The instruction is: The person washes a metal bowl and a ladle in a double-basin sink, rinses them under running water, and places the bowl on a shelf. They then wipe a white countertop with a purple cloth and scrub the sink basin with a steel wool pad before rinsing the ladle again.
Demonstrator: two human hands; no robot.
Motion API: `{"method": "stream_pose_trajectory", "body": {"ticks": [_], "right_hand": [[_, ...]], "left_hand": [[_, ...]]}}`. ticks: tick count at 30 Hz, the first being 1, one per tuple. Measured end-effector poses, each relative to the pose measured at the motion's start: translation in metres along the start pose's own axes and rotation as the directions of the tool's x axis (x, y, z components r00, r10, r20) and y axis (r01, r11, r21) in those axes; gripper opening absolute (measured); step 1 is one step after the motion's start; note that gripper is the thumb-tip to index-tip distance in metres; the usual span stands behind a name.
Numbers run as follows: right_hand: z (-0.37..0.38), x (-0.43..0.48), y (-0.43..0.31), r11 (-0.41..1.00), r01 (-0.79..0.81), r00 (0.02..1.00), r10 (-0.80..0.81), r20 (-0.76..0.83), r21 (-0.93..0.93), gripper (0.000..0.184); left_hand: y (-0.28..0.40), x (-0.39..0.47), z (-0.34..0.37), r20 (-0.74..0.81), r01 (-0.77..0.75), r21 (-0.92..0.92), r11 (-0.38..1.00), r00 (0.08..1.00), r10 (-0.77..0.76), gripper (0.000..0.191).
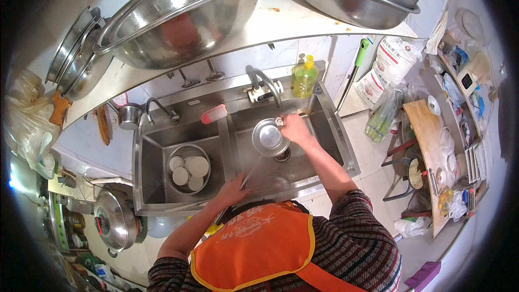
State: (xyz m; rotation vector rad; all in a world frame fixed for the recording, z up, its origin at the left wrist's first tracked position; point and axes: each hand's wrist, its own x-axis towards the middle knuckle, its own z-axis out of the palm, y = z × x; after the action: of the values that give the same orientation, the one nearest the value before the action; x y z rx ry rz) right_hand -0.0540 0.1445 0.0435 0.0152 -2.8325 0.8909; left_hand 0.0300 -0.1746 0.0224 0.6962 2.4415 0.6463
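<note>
In the right basin of the steel sink [332,146], my right hand [295,127] grips the upper right edge of a round metal pan [269,138]. A small white piece [279,121] shows at its fingers; whether it is a handle or a cloth is unclear. Partly under the pan is the drain [282,155]. My left hand [233,190] is at the front rim by the divider, fingers around a slim metal object [244,181], perhaps a nozzle. A faint streak, like water, runs from it towards the pan. In the left basin, a metal bowl [209,176] contains several white round dishes [198,166].
A pink brush [215,114] lies on the divider. Behind stand two faucets [263,85] and a yellow-green soap bottle [306,78]. Large steel basins [190,28] sit on the overhead shelf [284,16]. A lidded pot [115,221] is left; a wooden table [423,129] stands right.
</note>
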Motion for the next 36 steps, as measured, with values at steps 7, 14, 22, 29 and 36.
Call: {"method": "stream_pose_trajectory", "body": {"ticks": [7,14,22,29,36], "right_hand": [[0.006,-0.024,-0.021,0.986,-0.021,0.939,0.077,-0.336,0.167,0.053],[0.084,-0.050,-0.056,0.999,0.015,0.959,-0.029,-0.281,-0.053,0.059],[0.050,-0.065,-0.005,0.806,0.472,0.877,-0.387,0.284,-0.358,0.044],[-0.014,-0.027,0.025,-0.068,0.852,0.389,-0.583,0.714,-0.519,0.027],[0.020,-0.021,0.021,0.045,0.880,0.423,-0.528,0.736,-0.474,0.021]], "left_hand": [[-0.009,0.007,0.009,0.126,0.125,-0.234,0.964,0.987,-0.097,0.055],[0.013,0.023,0.029,-0.010,-0.048,-0.077,0.996,0.999,0.048,0.054],[0.021,0.021,0.001,-0.016,0.014,-0.123,0.992,1.000,-0.017,0.046],[-0.004,0.018,-0.003,0.116,-0.023,0.183,0.983,0.993,0.002,0.040],[0.001,0.021,-0.004,0.159,-0.073,0.260,0.963,0.987,0.032,0.040]]}}
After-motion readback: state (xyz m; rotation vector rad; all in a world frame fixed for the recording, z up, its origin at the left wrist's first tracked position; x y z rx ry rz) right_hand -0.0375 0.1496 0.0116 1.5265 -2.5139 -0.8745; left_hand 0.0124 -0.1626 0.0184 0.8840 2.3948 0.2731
